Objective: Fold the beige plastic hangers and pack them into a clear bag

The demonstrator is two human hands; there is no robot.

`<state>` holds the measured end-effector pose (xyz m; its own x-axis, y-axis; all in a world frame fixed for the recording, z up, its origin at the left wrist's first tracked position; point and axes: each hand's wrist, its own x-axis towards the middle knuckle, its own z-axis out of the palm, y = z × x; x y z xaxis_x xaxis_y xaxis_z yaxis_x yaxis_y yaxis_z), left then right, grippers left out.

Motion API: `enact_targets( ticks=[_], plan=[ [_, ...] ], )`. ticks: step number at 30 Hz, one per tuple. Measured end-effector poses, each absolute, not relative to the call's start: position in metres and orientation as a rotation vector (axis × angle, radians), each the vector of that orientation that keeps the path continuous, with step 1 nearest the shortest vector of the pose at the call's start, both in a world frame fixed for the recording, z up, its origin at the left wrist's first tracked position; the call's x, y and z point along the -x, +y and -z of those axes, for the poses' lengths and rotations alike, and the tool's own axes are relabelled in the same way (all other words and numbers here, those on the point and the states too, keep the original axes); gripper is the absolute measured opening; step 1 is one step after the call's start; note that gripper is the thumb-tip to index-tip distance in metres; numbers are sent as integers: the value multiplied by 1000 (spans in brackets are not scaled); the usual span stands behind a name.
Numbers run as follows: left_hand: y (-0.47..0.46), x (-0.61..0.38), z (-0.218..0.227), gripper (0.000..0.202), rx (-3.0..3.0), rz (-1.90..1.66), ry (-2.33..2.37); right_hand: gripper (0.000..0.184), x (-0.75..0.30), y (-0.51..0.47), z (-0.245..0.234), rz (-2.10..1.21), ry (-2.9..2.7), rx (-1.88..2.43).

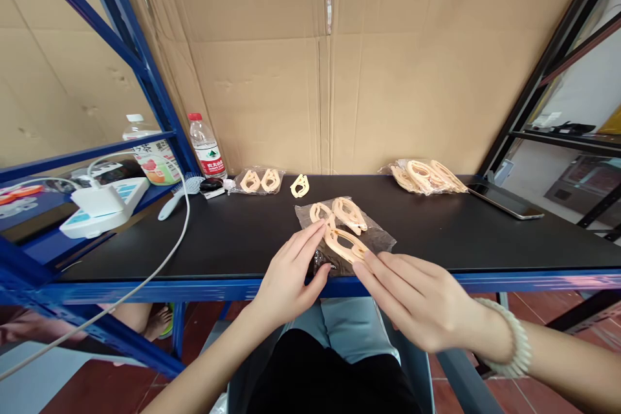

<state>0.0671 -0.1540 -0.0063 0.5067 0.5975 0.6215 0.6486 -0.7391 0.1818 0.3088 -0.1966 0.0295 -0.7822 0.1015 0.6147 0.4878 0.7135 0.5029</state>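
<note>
A cream plastic folding hanger (342, 242) is held up at a slant above the table's front edge. My right hand (420, 301) pinches its right end between thumb and fingers. The fingertips of my left hand (294, 275) rest against its upper left end, fingers stretched out and the thumb apart below. Behind it lies a clear plastic bag (381, 236), flat on the table. Another cream hanger (350, 215) is on or in that bag; I cannot tell which. The hanger's right end is hidden by my fingers.
On the black table (233, 242) lie a bag with two cream pieces (261, 180), a single cream piece (299, 185), a fuller bag of hangers (427, 176), a phone (507, 199), a brush (180, 195) and a water bottle (207, 149). A white cable (182, 233) crosses the left side.
</note>
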Motion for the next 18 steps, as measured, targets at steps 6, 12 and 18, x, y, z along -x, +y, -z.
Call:
enact_targets(
  ticks=[6,12,18],
  plan=[
    [-154,-67,9,62,2660,1089,-1054,26,-267,-147,-18,1145,-2394,513],
    [-154,-66,10,62,2677,1101,-1040,24,-247,-127,-5,1002,-2568,769],
    [-155,-66,10,60,2688,1038,-1063,21,-247,-114,0,899,-2570,883]
  ],
)
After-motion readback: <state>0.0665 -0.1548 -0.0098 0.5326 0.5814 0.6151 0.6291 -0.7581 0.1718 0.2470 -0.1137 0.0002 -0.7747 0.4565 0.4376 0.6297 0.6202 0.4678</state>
